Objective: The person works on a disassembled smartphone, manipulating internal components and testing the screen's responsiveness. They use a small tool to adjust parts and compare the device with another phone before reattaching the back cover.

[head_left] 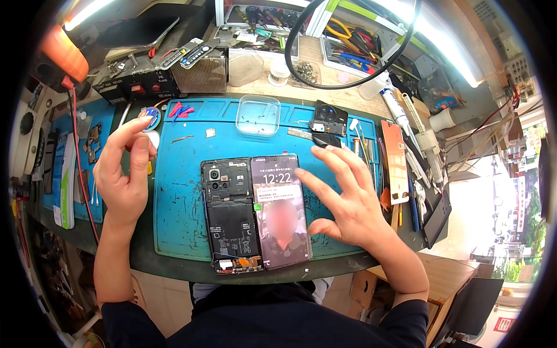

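On the blue work mat [180, 226] lies an opened phone body [232, 214], with its cameras, black battery and a bottom board bare. Close against its right side lies a lit phone screen [283, 232] showing a lock screen with a clock. My right hand [345, 206] has its fingers spread; the index fingertip is over the screen's upper right edge and the thumb by its right edge. Whether they touch the glass I cannot tell. My left hand [123, 174] is raised left of the phone, fingers half bent, thumb and index apart, nothing visible between them.
Behind the phone are a clear plastic box [258, 116] and a black camera cover [328, 119]. Pink and blue nozzle-like pieces [181, 110] lie at the mat's back left. An orange phone back panel [396, 165] is at right. A black cable [290, 52] loops overhead.
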Motion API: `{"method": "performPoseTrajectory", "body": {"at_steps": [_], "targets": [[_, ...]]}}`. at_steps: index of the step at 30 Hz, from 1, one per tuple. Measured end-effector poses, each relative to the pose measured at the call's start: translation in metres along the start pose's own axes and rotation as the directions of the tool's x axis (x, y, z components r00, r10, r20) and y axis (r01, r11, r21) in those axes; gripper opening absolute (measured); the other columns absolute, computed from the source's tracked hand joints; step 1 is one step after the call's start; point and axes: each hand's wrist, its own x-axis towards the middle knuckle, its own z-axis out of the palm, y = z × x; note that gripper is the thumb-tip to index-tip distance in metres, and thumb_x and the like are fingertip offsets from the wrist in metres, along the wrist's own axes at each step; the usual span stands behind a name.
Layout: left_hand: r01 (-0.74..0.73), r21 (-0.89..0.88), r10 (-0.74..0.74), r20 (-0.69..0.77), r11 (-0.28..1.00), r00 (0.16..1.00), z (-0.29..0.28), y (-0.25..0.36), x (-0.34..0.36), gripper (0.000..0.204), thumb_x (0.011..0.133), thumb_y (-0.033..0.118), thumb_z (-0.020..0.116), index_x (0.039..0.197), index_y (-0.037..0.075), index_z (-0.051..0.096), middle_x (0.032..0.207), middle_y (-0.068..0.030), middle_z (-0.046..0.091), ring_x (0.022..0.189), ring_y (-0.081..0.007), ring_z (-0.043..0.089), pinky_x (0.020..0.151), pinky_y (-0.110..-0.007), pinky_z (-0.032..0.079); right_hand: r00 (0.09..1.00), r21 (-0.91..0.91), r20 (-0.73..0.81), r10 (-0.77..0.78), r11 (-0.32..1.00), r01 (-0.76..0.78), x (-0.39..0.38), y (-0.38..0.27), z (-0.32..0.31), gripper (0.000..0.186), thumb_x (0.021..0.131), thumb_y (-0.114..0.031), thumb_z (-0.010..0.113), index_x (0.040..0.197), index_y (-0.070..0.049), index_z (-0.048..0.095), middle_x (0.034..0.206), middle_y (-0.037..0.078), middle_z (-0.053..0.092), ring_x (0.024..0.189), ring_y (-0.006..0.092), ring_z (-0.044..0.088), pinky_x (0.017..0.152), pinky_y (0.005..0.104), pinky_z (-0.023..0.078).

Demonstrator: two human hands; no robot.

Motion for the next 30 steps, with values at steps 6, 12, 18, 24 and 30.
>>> {"method": "performPoseTrajectory", "body": {"at_steps": [6,12,18,24,30], "targets": [[0.014,-0.016,-0.014,0.008,1.0,1.0,0.0,0.0,0.0,0.024,0.107,0.005,0.062,0.129,0.0,0.069,0.086,-0.006,0.069,0.076,-0.0111,0.064,0.071,-0.025,0.053,0.997,0.057,0.069,-0.037,0.998,0.034,0.01,-0.007,0.006,0.084,0.088,-0.073,0.064,0.144,-0.011,0.063,0.157,0.018,0.048,0.143,0.0391,0.045,0.122,0.059,0.035],[0.006,-0.011,-0.006,0.006,1.0,1.0,-0.001,-0.002,0.0,0.024,0.107,0.003,0.062,0.129,-0.001,0.069,0.087,-0.0062,0.069,0.076,-0.0115,0.064,0.071,-0.026,0.053,0.992,0.097,0.044,-0.118,0.989,0.113,0.0,-0.012,0.009,0.091,0.09,-0.085,0.047,0.138,-0.011,0.069,0.154,0.021,0.052,0.138,0.0413,0.05,0.118,0.0605,0.038],[-0.003,-0.003,0.003,0.008,1.0,1.0,0.0,0.0,0.001,0.023,0.107,0.003,0.062,0.128,-0.002,0.069,0.086,-0.0061,0.069,0.075,-0.0112,0.063,0.07,-0.025,0.053,0.976,0.276,0.074,-0.205,0.945,0.177,-0.021,-0.02,-0.003,0.081,0.09,-0.08,0.056,0.13,-0.011,0.071,0.151,0.021,0.052,0.142,0.0407,0.049,0.119,0.0613,0.037],[-0.007,-0.006,0.007,0.013,1.0,1.0,0.0,0.0,0.002,0.023,0.107,0.004,0.062,0.128,-0.002,0.07,0.087,-0.0063,0.069,0.075,-0.011,0.063,0.071,-0.025,0.053,0.944,0.384,0.091,-0.318,0.886,0.261,-0.034,-0.03,-0.011,0.083,0.089,-0.08,0.057,0.141,-0.016,0.069,0.143,0.018,0.057,0.139,0.038,0.051,0.119,0.0617,0.037],[-0.017,0.009,0.017,0.013,1.0,1.0,0.0,0.001,0.002,0.023,0.107,0.004,0.062,0.128,-0.002,0.07,0.088,-0.0067,0.07,0.075,-0.011,0.064,0.071,-0.025,0.053,0.957,0.318,0.077,-0.28,0.917,0.242,-0.019,-0.02,-0.006,0.079,0.09,-0.078,0.058,0.133,-0.014,0.071,0.149,0.019,0.055,0.139,0.038,0.051,0.12,0.0615,0.036]]}}
